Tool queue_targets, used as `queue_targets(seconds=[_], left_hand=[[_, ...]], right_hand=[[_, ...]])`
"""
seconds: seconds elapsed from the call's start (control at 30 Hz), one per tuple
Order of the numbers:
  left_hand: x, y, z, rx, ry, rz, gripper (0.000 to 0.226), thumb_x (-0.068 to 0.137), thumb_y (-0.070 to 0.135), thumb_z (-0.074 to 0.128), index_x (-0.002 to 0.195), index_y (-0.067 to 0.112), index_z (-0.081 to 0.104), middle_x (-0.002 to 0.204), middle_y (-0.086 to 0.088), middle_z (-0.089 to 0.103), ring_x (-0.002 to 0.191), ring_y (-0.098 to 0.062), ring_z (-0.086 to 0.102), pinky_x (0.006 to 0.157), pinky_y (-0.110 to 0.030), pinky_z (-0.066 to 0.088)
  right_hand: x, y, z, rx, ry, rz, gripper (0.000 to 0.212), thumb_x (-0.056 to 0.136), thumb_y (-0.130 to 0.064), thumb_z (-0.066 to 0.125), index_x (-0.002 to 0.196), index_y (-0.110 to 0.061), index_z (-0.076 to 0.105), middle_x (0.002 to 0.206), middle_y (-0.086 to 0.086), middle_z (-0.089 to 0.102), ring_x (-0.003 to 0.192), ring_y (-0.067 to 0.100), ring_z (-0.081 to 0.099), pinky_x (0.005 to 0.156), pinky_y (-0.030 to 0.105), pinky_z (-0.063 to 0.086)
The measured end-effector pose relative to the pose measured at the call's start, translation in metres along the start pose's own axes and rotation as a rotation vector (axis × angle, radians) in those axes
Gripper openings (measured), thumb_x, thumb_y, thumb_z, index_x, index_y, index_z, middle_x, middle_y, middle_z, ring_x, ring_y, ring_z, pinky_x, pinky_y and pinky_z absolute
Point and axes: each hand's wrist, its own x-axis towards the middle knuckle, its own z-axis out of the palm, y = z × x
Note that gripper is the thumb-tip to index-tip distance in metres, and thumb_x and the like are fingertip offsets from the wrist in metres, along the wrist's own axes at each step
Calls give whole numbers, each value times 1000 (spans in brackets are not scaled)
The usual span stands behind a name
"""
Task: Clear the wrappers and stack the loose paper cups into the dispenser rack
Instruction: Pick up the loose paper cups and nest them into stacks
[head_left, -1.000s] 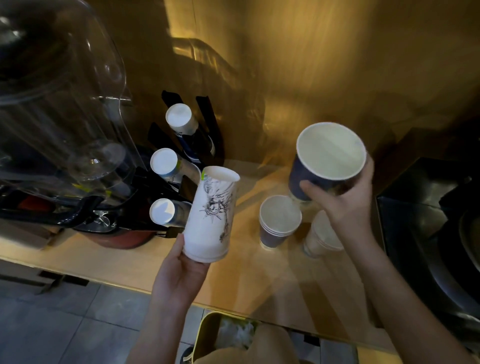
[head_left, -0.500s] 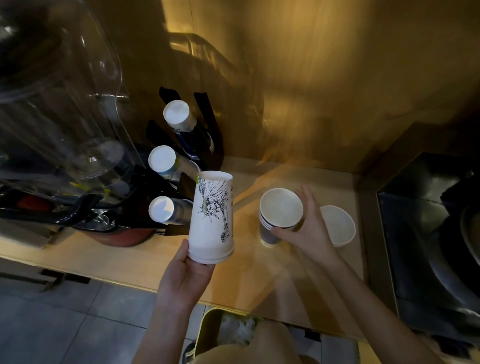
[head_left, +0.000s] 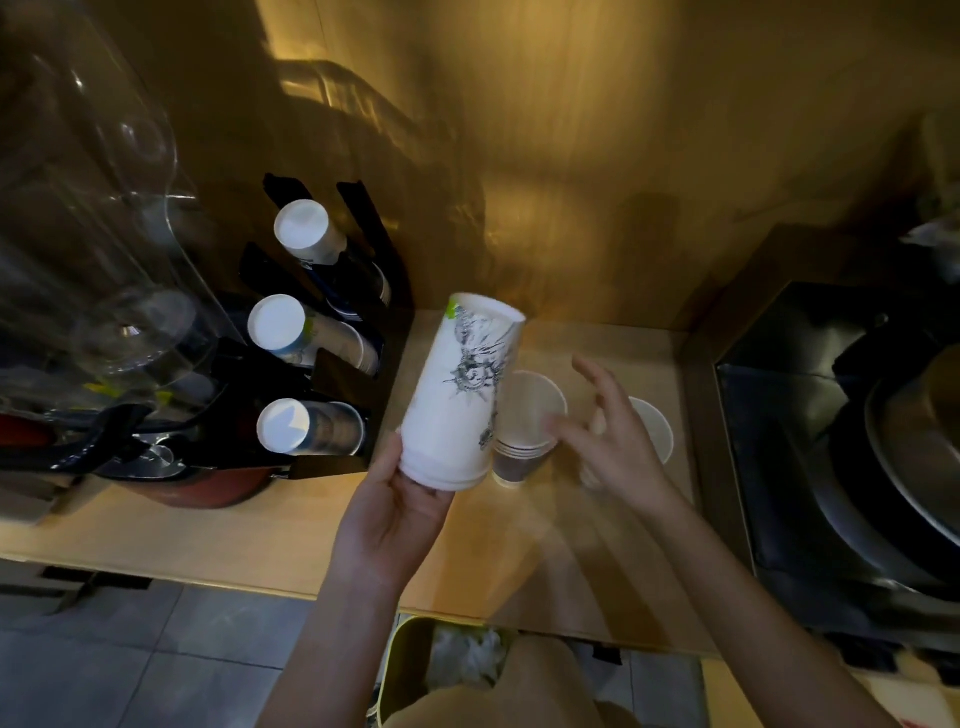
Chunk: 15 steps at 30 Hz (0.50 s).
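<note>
The left hand (head_left: 400, 512) holds a tall stack of white cups (head_left: 460, 395) by its near end, fingers and thumb wrapped around the lowest rims. The stack is tilted, its far end leaning right, and it is raised above the tabletop (head_left: 218, 540). A dark line drawing is printed on its side.

The right hand (head_left: 615, 439) is empty, its grip spread with the fingers apart; it is blurred. It hovers over the tabletop between two items: a short stack of brown cups (head_left: 522, 452) just left of it, standing upright with mouths up, and a single white cup (head_left: 657, 431) at its right, partly hidden by the fingers. Whether the fingertips touch either cup cannot be told.

The black dispenser rack (head_left: 358, 291) stands at the left on the tabletop, against the far wall. It carries three slanted rows of cups, bottoms facing the camera: one far (head_left: 301, 231), one in the middle (head_left: 276, 322), one near (head_left: 283, 427).

A bin (head_left: 415, 670) with crumpled white wrappers (head_left: 465, 660) inside sits on the floor below the near edge of the tabletop.
</note>
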Motion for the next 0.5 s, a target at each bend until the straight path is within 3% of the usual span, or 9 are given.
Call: queue_targets(seconds=[0.1, 0.17, 0.27, 0.33, 0.4, 0.5], left_hand=[[5, -9, 23, 269, -149, 53, 31, 92, 27, 38, 109, 14, 60, 100, -3, 75, 93, -15, 71, 86, -34, 53], [8, -13, 39, 490, -247, 118, 35, 84, 28, 46, 113, 15, 59, 110, -2, 72, 102, -13, 67, 89, -30, 53], [13, -17, 60, 805, -351, 199, 24, 83, 26, 55, 101, 15, 66, 93, -1, 75, 89, -12, 67, 78, -24, 55], [18, -18, 74, 992, -418, 235, 23, 85, 26, 53, 97, 13, 68, 84, -2, 74, 79, -14, 67, 71, -22, 54], [20, -20, 86, 1106, -491, 218, 26, 87, 25, 51, 97, 7, 66, 78, -4, 72, 69, -15, 66, 65, -19, 53], [24, -24, 97, 1181, -497, 223, 23, 84, 25, 57, 99, 9, 64, 79, 2, 70, 70, -9, 64, 65, -16, 50]], right_hand=[[-1, -16, -16, 408, 64, 155, 20, 91, -10, 50, 109, -13, 58, 100, 10, 63, 86, 13, 66, 75, 23, 49], [-5, -16, -32, 632, -99, 278, 28, 88, -24, 52, 106, -3, 58, 80, 17, 68, 61, 18, 69, 57, 31, 56], [-12, -7, -55, 744, -528, 401, 62, 56, -52, 76, 100, -9, 69, 88, 20, 74, 74, 31, 72, 57, 37, 59], [-10, 2, -64, 866, -762, 479, 68, 63, -61, 66, 108, -9, 69, 103, 20, 71, 84, 29, 70, 64, 37, 58], [-6, 7, -72, 912, -826, 493, 75, 68, -71, 52, 114, -13, 65, 107, 15, 71, 83, 24, 68, 64, 32, 51], [-8, 9, -80, 928, -794, 524, 81, 54, -71, 65, 108, -11, 67, 89, 18, 72, 65, 24, 66, 55, 26, 49]])
